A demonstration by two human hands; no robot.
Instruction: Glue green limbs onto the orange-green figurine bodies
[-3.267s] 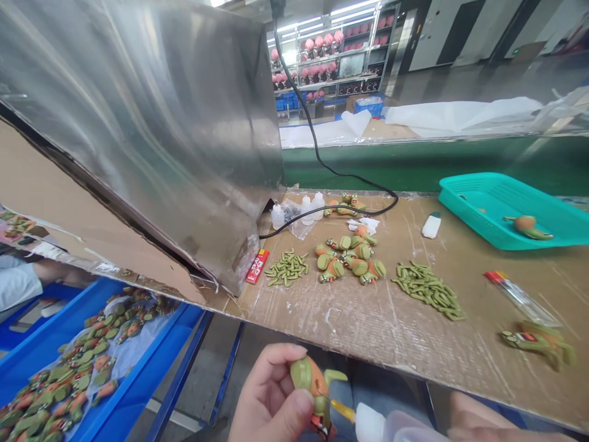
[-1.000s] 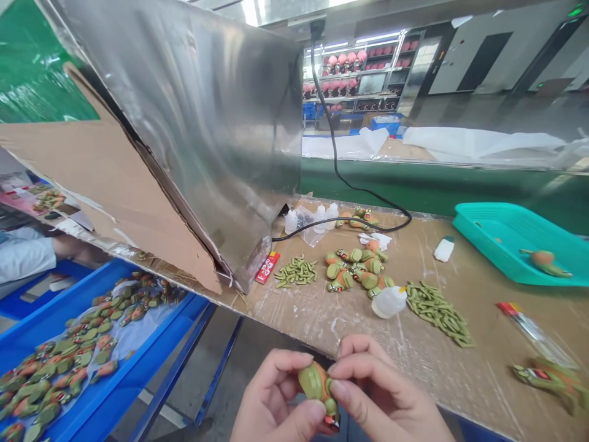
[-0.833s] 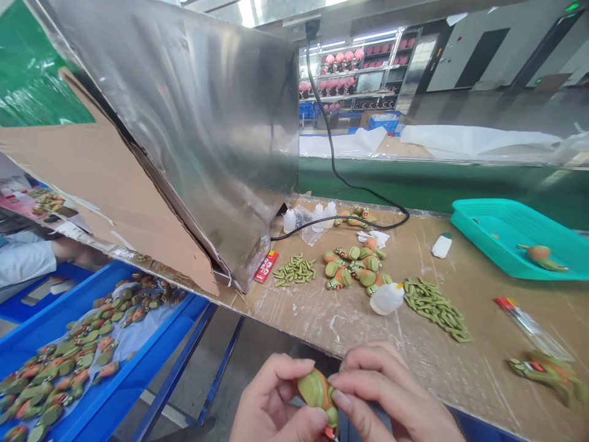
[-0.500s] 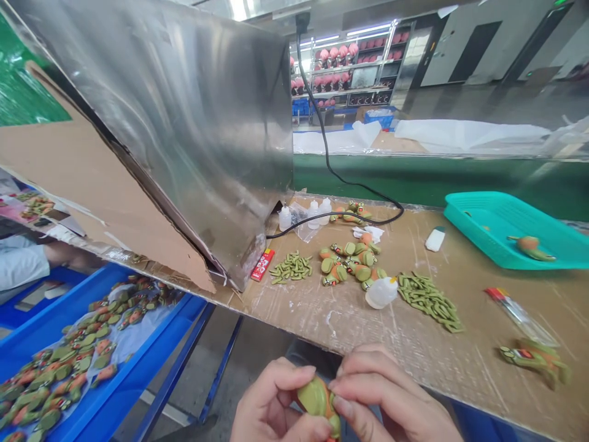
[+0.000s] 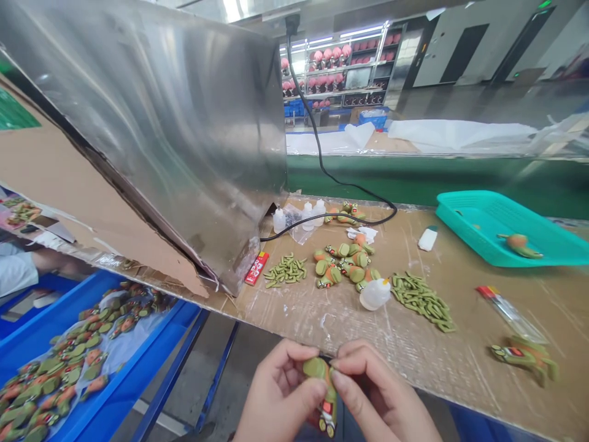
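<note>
My left hand (image 5: 280,396) and my right hand (image 5: 380,399) are both closed on one small green and orange turtle figure (image 5: 322,383), held below the near edge of the cardboard-covered bench (image 5: 414,350). Fingertips of both hands pinch its upper part; its red-marked head hangs down. On the bench beyond lie a white glue bottle (image 5: 375,294) on its side, a cluster of turtle bodies (image 5: 343,264), and two heaps of small green limb pieces, one on the left (image 5: 286,270) and one on the right (image 5: 421,298).
A tilted metal sheet (image 5: 151,129) on cardboard rises at the left. A blue bin (image 5: 138,362) of turtle figures sits below it, with another person's sleeve (image 5: 16,273) beyond. A teal tray (image 5: 501,224) holds one figure. Small bottles (image 5: 304,215), a black cable, a finished turtle (image 5: 524,356).
My right hand no longer holds the glue bottle, which now lies on the bench. Both hands have closed on the turtle figure and shifted slightly. The view has drifted a little.
</note>
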